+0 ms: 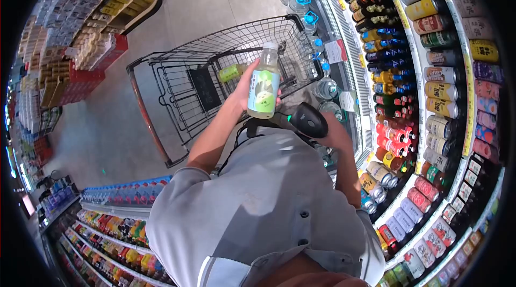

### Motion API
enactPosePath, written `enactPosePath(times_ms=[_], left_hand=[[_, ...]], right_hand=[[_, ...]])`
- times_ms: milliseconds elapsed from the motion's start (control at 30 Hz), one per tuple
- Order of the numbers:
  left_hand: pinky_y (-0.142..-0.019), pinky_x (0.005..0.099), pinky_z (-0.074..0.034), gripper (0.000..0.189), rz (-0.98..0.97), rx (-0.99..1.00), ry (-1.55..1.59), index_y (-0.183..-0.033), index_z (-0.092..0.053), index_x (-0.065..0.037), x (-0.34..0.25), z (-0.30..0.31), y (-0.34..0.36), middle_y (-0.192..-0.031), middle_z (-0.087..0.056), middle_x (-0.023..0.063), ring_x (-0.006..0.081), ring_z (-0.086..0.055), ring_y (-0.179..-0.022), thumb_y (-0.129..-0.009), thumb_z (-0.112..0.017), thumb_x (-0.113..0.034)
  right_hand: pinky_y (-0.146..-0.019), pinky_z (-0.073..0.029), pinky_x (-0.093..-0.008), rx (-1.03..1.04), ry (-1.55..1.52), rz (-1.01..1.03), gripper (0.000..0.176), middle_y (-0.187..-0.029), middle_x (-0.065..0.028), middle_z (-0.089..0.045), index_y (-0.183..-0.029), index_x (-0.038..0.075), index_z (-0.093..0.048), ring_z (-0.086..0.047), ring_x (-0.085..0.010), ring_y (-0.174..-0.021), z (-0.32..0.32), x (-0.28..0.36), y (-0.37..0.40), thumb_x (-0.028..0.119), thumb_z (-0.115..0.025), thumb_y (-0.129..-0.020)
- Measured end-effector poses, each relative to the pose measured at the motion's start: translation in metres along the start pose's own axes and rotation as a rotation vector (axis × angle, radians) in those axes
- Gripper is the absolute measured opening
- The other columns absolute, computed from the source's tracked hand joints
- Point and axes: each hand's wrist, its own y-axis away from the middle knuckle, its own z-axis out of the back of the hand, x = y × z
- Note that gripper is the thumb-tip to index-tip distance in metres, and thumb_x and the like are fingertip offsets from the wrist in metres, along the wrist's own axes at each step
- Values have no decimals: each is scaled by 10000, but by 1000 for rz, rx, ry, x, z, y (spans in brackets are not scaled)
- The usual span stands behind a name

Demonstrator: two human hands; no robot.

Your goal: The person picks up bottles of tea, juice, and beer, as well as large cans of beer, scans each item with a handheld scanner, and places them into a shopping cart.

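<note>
My left hand (pixel 243 92) is closed around a clear drink bottle (pixel 264 84) with a white cap and a blue-and-green label. The bottle is nearly upright in the view, cap at the top, over the near side of the shopping cart (pixel 177 66). In my right hand (pixel 337 134) is a black handheld barcode scanner (pixel 309 120), its head pointing left toward the bottle's lower end. A small green light shows at its front. Inside the wire cart lies another bottle with a yellow-green label (pixel 230 73), left of my left hand.
Large water jugs with blue caps (pixel 299 3) line the floor right of the cart. A curved shelf of bottles and cans (pixel 441 93) fills the right side. Boxed goods (pixel 99 53) are stacked at left, and more drink shelves (pixel 115 244) stand at lower left.
</note>
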Motion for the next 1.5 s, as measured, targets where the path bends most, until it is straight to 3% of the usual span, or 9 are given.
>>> enactPosePath(times_ms=[200,267,433,667,933,1033,1167,1333,1500], left_hand=[[-796,573,-565,919,149,179,93,-1104,-594,67,8,55,-24,-878,-659,265,438,-678,-768,-880,-374,-796],[-854,630,-546,938,159,498,167,-1102,-579,72,17,71,-35,-851,-638,266,463,-675,-800,-870,-358,-810],[-1019,656,-469,641,169,899,449,-1146,-469,56,50,88,-51,-936,-564,236,506,-625,-1042,-887,-683,-490],[-937,596,-549,624,76,676,369,-1151,-483,7,59,94,-41,-962,-510,166,409,-656,-862,-884,-682,-521],[-766,472,-595,1006,-14,136,-110,-1461,-422,-34,34,87,-28,-976,-622,238,379,-662,-829,-861,-403,-843],[-731,465,-595,1059,49,189,17,-1452,-417,2,28,69,-20,-1030,-621,258,385,-668,-840,-849,-358,-867],[-776,466,-573,948,103,205,-46,-1418,-433,46,30,111,-30,-1062,-613,264,373,-669,-841,-922,-394,-761],[-788,465,-563,810,165,122,-101,-1404,-451,39,26,120,-29,-1041,-624,255,373,-666,-834,-962,-415,-639],[-780,465,-561,760,180,121,-134,-1380,-472,35,20,138,-31,-1019,-636,254,383,-667,-841,-962,-432,-598]], right_hand=[[-756,-515,-391,112,-17,34,404,-880,-199,-696,-1034,19,-662,-660,-403,-821,20,1,15,138,-809,-676],[-744,-511,-399,113,40,-6,400,-870,-206,-691,-1031,26,-661,-647,-433,-843,18,1,15,140,-805,-676],[-711,-501,-359,134,51,60,365,-799,-170,-675,-980,2,-659,-662,-307,-719,14,-7,11,84,-766,-641],[-687,-500,-356,121,71,100,346,-782,-178,-663,-976,-8,-660,-636,-310,-681,5,-9,6,72,-763,-656],[-683,-500,-383,98,10,99,325,-770,-180,-661,-934,-7,-660,-651,-353,-700,-2,-12,11,74,-783,-644],[-688,-501,-388,130,38,90,339,-771,-176,-663,-945,-7,-662,-649,-362,-710,-3,-19,13,89,-796,-649],[-696,-506,-388,71,20,76,347,-772,-176,-664,-947,-7,-663,-645,-374,-723,-9,-10,14,103,-810,-652],[-718,-505,-369,38,-62,-76,353,-796,-158,-694,-976,-20,-670,-651,-169,-733,-29,-36,23,111,-808,-678],[-710,-499,-375,47,-127,-175,324,-737,-157,-663,-930,-39,-667,-648,-196,-711,-37,-35,26,139,-745,-671]])
